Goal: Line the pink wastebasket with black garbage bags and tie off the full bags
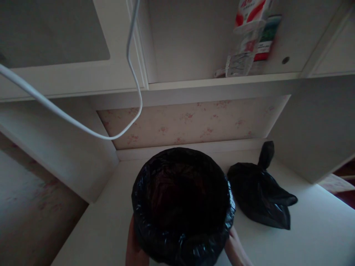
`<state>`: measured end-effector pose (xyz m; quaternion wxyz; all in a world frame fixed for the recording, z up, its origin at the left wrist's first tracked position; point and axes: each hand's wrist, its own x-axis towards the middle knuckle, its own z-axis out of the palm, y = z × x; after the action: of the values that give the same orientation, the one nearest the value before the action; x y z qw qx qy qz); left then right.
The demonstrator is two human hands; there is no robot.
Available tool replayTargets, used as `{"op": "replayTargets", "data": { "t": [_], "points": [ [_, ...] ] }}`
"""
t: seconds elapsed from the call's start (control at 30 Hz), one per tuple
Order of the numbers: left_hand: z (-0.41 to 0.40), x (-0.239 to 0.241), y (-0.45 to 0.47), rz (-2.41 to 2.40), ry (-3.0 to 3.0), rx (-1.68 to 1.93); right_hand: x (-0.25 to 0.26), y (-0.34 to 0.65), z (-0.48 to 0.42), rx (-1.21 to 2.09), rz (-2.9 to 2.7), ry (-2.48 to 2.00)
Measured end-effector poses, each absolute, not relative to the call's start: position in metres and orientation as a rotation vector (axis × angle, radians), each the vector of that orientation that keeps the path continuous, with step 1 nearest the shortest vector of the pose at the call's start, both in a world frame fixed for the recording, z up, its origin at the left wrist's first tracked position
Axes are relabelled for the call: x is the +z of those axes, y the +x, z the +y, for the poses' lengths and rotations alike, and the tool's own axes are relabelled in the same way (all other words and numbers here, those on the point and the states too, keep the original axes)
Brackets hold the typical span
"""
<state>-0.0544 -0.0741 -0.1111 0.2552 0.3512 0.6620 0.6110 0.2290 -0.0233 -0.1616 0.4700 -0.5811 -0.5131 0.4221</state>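
A round trash can (183, 244) lined with a black plastic bag is held up between both hands, its wide mouth facing me. The bag's edge is folded down over the rim all around, and the inside looks dark. My left hand (135, 244) is pressed against the can's left side. On the right side, my right hand (234, 245) grips it low down. Most fingers of both hands are hidden behind the bag. To the right, a tied black plastic bag (260, 195) lies on the white surface.
A white tabletop (91, 229) spreads beneath, walled by side panels. Above is an open shelf (194, 84) with a clear plastic container (241, 61) and a red-and-white package (251, 13). A white cable (83, 127) hangs in a loop at upper left.
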Motion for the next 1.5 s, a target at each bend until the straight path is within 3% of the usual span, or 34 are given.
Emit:
{"op": "replayTargets", "data": {
  "t": [0.47,0.77,1.03,1.17,1.5],
  "points": [
    [-0.076,-0.074,-0.098,1.591,1.210,1.653,-0.120,0.228,-0.010,0.924,-1.093,-1.190],
    [-0.066,-0.013,-0.076,1.672,1.375,1.653,-0.048,0.245,0.008,0.942,-1.251,-1.058],
    [-0.049,-0.002,-0.093,1.538,1.543,1.539,-0.005,0.258,0.049,0.953,-1.222,-0.897],
    [-0.047,0.007,-0.092,1.660,1.506,1.565,-0.003,0.258,0.058,0.791,-1.193,-1.061],
    [-0.060,0.018,-0.070,1.595,1.533,1.403,-0.012,0.272,0.029,0.352,-1.493,-0.813]
  ]
}}
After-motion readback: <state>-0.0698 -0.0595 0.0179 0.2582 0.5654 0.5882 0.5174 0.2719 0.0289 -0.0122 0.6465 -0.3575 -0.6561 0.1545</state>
